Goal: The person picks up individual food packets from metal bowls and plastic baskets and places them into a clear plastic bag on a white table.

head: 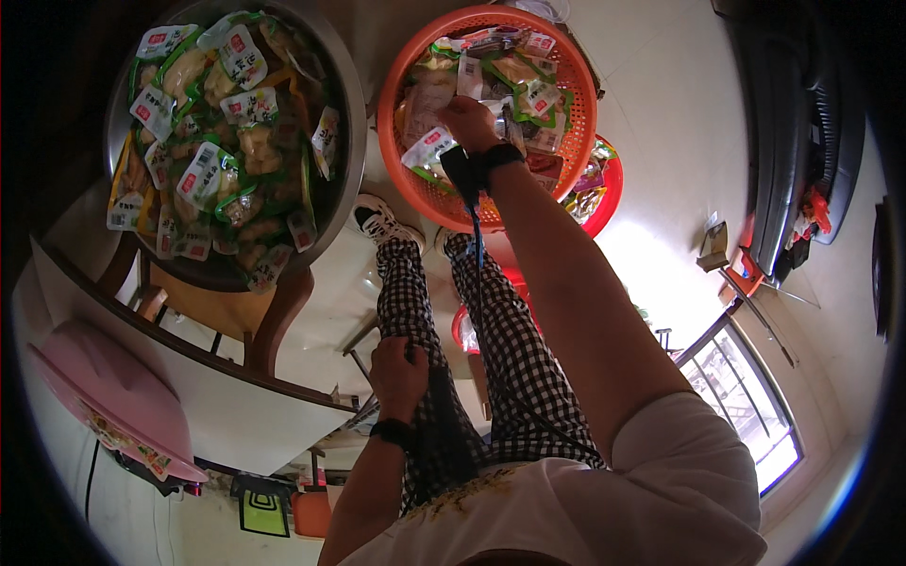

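Note:
My right hand (468, 122) reaches into an orange perforated plastic basket (392, 134) filled with sealed food packets (541, 99). Its fingers touch or pinch a clear packet (429, 102); whether they grip it I cannot tell. On my thigh, by the checked trousers, rests my left hand (400, 375), its fingers curled, with nothing seen in it. To the left of the basket stands a wide metal basin (356, 127), heaped with green-edged and orange-edged packets (205, 177) of pale food. A black band with a dark device and cable is on my right wrist.
A red tub (617, 187) with more packets sits beneath the basket's right side. The metal basin rests above a wooden chair (272, 325). At the lower left, a pink basin (113, 389) stands on a white table (233, 403). A black sofa (778, 141) lies at the right.

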The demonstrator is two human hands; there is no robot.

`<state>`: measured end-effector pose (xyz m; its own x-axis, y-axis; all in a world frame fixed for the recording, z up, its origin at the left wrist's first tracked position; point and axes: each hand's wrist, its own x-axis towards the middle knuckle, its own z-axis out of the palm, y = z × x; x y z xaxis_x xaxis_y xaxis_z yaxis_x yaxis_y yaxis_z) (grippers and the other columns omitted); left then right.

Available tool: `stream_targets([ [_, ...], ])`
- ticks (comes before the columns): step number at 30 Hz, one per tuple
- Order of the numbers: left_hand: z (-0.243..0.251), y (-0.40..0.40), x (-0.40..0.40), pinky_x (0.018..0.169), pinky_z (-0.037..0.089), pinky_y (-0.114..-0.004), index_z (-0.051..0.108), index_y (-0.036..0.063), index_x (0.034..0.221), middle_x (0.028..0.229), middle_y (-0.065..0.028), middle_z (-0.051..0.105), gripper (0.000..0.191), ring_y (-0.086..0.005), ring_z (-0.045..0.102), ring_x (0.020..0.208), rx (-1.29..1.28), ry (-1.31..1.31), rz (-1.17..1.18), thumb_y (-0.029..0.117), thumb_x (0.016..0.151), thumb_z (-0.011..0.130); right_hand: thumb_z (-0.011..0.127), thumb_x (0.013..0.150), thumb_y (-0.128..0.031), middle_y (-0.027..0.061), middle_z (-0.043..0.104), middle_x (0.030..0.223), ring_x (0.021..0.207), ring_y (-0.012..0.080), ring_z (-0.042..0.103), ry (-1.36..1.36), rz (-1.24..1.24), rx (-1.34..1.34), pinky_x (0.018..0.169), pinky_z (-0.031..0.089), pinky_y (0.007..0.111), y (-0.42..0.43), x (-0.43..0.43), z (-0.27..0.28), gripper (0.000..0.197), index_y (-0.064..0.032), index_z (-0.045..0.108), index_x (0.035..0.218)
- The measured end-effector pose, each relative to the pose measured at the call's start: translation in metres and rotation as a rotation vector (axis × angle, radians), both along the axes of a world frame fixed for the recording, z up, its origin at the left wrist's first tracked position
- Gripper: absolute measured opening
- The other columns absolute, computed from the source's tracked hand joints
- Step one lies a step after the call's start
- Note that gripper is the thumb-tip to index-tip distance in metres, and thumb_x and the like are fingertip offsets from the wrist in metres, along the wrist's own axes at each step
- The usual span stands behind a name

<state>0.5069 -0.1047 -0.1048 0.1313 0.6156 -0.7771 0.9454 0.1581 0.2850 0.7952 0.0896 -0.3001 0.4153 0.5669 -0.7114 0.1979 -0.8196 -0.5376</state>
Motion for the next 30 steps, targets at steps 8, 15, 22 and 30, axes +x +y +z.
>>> stream_targets([
  [8,0.001,-0.003,-0.009,0.086,0.046,-0.043,0.06,0.0049,0.099,0.104,-0.0137,0.059,0.03,-0.0319,0.055,0.1,-0.027,0.019,-0.031,0.028,0.08,0.061,0.061,0.076,-0.006,0.0161,0.059,0.089,0.086,0.0342,0.058,-0.301,0.26,0.522,0.075,0.048,0.041,-0.036,-0.011,0.079,0.022,-0.0076,0.066,0.097],
  [15,0.001,0.001,-0.004,0.087,0.045,-0.042,0.06,0.0038,0.101,0.106,-0.0145,0.059,0.031,-0.0324,0.054,0.102,-0.039,0.01,-0.059,0.027,0.08,0.061,0.061,0.075,-0.009,0.0189,0.062,0.097,0.086,0.0326,0.061,-0.155,0.262,0.172,0.075,0.05,0.04,-0.128,0.017,0.044,0.028,-0.0049,0.063,0.103],
  [22,0.002,-0.005,-0.004,0.084,0.046,-0.043,0.061,0.0041,0.096,0.104,-0.0136,0.06,0.028,-0.0323,0.054,0.099,0.011,0.012,-0.09,0.026,0.078,0.061,0.059,0.078,-0.015,0.0182,0.064,0.09,0.083,0.0342,0.063,-0.203,0.28,0.19,0.074,0.051,0.041,-0.135,0.037,0.036,0.021,-0.0038,0.065,0.095],
  [30,0.003,0.0,0.007,0.086,0.045,-0.042,0.061,0.004,0.098,0.106,-0.0138,0.059,0.03,-0.0322,0.054,0.101,-0.01,-0.002,-0.092,0.027,0.079,0.06,0.063,0.075,-0.035,0.0157,0.067,0.084,0.076,0.028,0.065,-0.132,-0.64,0.097,0.07,0.051,0.039,-0.098,0.115,-0.021,0.037,-0.0028,0.066,0.092],
])
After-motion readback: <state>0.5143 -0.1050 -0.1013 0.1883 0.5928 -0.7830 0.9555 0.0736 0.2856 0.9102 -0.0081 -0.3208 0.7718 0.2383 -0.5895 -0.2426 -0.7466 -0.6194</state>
